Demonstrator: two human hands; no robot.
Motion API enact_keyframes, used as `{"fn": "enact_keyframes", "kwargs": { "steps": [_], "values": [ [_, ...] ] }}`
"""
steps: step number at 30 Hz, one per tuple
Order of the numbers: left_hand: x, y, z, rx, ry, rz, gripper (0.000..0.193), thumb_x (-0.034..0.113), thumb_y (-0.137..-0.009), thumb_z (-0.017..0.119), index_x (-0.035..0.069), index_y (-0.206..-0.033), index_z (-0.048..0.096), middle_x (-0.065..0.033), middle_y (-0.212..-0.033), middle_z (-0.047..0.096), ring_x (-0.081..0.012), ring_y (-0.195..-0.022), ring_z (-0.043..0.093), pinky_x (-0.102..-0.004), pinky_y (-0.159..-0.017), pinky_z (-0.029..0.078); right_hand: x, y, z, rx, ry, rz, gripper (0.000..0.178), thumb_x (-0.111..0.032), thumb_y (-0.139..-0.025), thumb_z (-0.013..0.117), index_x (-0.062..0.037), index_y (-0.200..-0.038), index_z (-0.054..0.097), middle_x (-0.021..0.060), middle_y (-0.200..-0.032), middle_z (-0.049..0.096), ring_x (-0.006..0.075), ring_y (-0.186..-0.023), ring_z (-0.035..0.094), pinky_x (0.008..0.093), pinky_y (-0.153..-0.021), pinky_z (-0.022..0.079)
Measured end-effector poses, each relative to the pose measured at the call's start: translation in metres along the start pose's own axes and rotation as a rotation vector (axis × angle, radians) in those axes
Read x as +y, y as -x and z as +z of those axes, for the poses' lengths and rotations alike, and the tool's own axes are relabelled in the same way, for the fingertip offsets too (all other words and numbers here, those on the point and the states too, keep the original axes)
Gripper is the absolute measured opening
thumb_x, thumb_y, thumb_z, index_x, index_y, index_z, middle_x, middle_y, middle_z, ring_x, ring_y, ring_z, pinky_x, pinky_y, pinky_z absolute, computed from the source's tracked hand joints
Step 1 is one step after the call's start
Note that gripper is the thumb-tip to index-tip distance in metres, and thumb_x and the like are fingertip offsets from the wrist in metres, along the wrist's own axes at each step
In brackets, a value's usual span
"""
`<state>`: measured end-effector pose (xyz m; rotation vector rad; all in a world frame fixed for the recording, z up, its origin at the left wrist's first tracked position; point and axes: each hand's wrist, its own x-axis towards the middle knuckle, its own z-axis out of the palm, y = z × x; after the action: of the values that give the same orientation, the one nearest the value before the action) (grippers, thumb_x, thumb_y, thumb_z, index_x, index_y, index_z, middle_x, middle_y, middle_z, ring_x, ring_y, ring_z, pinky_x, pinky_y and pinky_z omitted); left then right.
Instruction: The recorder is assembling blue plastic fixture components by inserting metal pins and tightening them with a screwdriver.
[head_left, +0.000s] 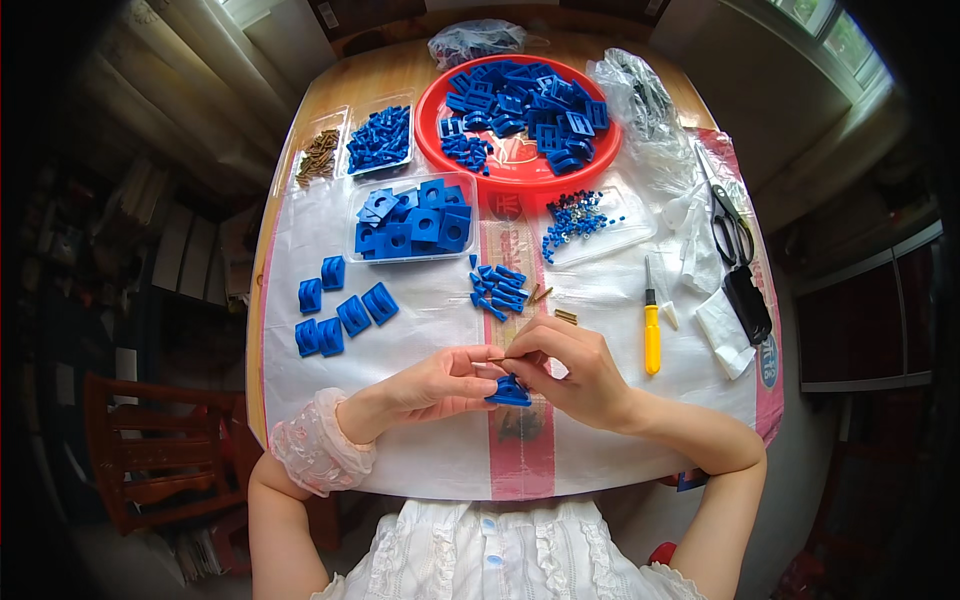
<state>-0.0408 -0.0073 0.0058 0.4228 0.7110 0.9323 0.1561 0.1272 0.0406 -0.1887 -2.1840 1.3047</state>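
My left hand is closed, its fingertips at the left edge of a small blue plastic part low over the table's middle. My right hand pinches a thin brass-coloured pin just above that part, close to my left index finger. Its exact contact with the part is hidden by my fingers. Beyond my hands lie small blue cone-tipped pieces and brass-coloured pins. Several curved blue parts rest in a loose group to the left.
A red basin holds many blue parts. Clear trays hold square blue pieces, small blue pieces and brass pins. At right are a yellow-handled screwdriver, black-handled scissors, a black object and plastic bags.
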Motion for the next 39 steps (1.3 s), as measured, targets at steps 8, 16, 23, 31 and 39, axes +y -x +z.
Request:
{"fn": "enact_keyframes", "kwargs": {
  "steps": [8,16,23,31,39],
  "values": [
    [-0.0019,-0.0034,-0.0014,0.025,0.067,-0.029,0.051,0.018,-0.103,0.065,-0.001,-0.146,0.046,-0.0112,-0.14,0.06,-0.02,-0.129,0.061,-0.0414,-0.117,0.047,0.001,-0.0004,0.0007,-0.02,0.017,-0.012,0.013,0.006,-0.086,0.076,-0.0011,-0.096,0.069,0.0071,-0.087,0.067,0.0149,-0.069,0.064,0.0275,-0.058,0.051],
    [-0.0051,-0.0048,-0.0036,0.027,0.01,-0.028,0.048,0.018,-0.104,0.064,-0.001,-0.145,0.049,-0.0109,-0.141,0.06,-0.0194,-0.128,0.061,-0.0398,-0.114,0.049,0.0036,0.0004,0.0037,-0.002,0.02,-0.05,0.014,0.005,-0.086,0.076,-0.0008,-0.096,0.069,0.0064,-0.087,0.066,0.0138,-0.067,0.062,0.0262,-0.055,0.048],
    [-0.0052,-0.0057,0.0002,0.04,-0.036,-0.013,0.036,0.018,-0.104,0.065,0.008,-0.138,0.058,-0.0003,-0.129,0.065,-0.0081,-0.115,0.065,-0.0254,-0.092,0.058,0.0034,0.0017,0.0051,-0.001,0.031,-0.056,0.015,0.005,-0.086,0.076,-0.0007,-0.097,0.069,0.0061,-0.088,0.065,0.013,-0.065,0.06,0.0258,-0.053,0.045],
    [-0.0055,-0.0056,0.0007,0.028,-0.042,0.004,0.036,0.018,-0.106,0.062,0.009,-0.14,0.057,-0.0011,-0.131,0.065,-0.0086,-0.117,0.065,-0.027,-0.093,0.059,0.0019,0.0015,0.0042,-0.028,0.022,-0.034,0.015,0.004,-0.086,0.074,-0.001,-0.097,0.065,0.011,-0.089,0.062,0.0267,-0.074,0.065,0.0362,-0.062,0.051],
    [-0.0061,-0.006,0.0009,0.054,-0.079,-0.003,0.035,0.019,-0.107,0.06,0.009,-0.14,0.056,-0.0003,-0.13,0.066,-0.0091,-0.117,0.065,-0.0285,-0.092,0.06,0.0015,0.0035,0.0053,-0.027,0.041,-0.035,0.015,0.004,-0.086,0.074,-0.0012,-0.097,0.064,0.0119,-0.09,0.062,0.0286,-0.077,0.065,0.0369,-0.066,0.052]
  ]
}}
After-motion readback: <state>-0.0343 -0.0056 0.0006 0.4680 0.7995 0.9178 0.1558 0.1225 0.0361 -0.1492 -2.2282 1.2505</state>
